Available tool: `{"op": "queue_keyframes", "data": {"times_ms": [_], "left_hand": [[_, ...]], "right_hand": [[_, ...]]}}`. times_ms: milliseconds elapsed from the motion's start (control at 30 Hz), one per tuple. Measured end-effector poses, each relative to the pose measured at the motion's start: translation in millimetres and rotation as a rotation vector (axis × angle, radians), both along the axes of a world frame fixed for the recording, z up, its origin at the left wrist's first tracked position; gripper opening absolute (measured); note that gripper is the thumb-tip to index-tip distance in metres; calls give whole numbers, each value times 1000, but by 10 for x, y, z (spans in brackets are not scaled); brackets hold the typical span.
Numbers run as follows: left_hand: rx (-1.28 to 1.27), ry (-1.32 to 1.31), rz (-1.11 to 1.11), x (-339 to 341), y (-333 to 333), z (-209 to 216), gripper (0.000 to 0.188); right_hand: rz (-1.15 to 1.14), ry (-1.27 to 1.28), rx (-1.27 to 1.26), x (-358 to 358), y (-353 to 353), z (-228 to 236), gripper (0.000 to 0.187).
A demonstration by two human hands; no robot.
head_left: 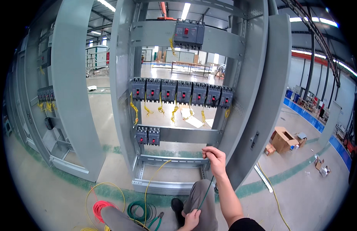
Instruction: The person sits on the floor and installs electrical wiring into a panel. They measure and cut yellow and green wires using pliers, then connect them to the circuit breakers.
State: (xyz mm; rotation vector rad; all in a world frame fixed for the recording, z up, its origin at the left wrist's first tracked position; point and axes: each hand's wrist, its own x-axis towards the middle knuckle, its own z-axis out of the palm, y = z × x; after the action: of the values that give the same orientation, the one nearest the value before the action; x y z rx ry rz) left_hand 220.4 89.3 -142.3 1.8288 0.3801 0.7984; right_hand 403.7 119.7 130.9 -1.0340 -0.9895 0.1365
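Observation:
A thin green wire (206,193) is stretched at a slant between my two hands, in front of a grey metal cabinet frame. My right hand (216,158), raised before the lower part of the frame, is closed in a pinch on its upper part. Lower down, by my knee, my left hand (192,219) is closed around the same wire. Beyond my hands, a row of dark grey circuit breakers (184,92) with red switches spans the frame, yellow wires (174,114) hanging from them. Two smaller breakers (148,136) sit on the rail below, and a larger breaker (189,34) is mounted higher.
On the floor lie a red wire coil (105,210), a green wire coil (136,210) and green-handled pliers (158,219). A loose yellow wire (147,188) rises to the frame's base. The cabinet door (263,96) stands at right, with cardboard boxes (282,139) beyond.

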Motion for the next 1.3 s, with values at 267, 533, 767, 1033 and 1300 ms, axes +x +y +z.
{"op": "queue_keyframes", "data": {"times_ms": [267,533,767,1033,1300], "left_hand": [[-79,99,50,-276,2,-308,26],[-62,85,99,-351,-51,-344,27],[-103,122,21,-407,-13,-270,24],[-103,76,31,-418,-48,-247,21],[-81,157,38,-332,54,-247,17]], "right_hand": [[255,232,-15,-470,-341,-638,20],[-302,336,-249,-7,-445,-1240,20],[-175,144,-485,159,-157,-913,23],[46,-179,-718,247,355,-1139,29],[143,-483,-821,153,636,-1797,23]]}}
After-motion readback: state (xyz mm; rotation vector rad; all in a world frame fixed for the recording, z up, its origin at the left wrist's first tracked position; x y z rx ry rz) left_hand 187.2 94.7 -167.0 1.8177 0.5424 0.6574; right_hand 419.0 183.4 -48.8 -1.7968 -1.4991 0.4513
